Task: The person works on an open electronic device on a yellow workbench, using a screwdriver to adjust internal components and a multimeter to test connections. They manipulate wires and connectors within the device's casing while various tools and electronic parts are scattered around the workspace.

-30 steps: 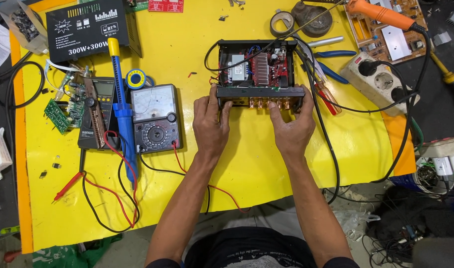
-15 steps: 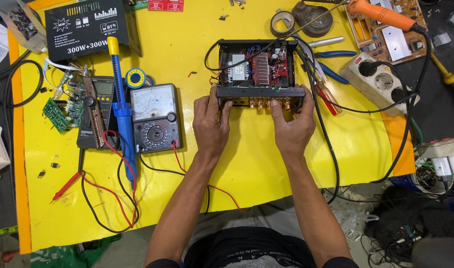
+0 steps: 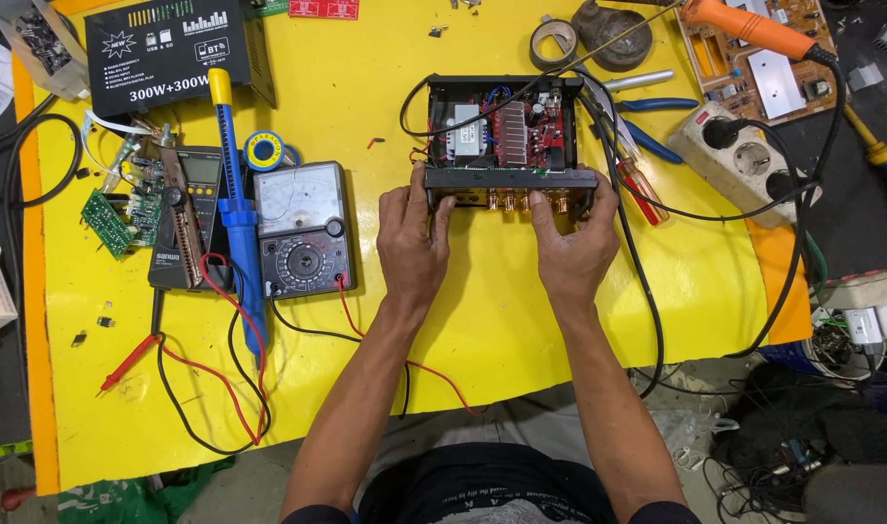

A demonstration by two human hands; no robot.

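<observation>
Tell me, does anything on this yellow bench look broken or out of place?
The black amplifier box that the left hand and right hand grip by its front panel has no top cover, so its circuit board shows. Bare green circuit boards lie loose at the table's left, and red and black probe leads sprawl tangled.

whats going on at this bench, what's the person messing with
A person at a yellow table has both hands on the front panel of an open black amplifier chassis, its circuit boards exposed. The left hand grips the panel's left end, the right hand its right end by the copper-coloured knobs. An analog multimeter and a blue desoldering pump lie to the left, untouched.
</observation>
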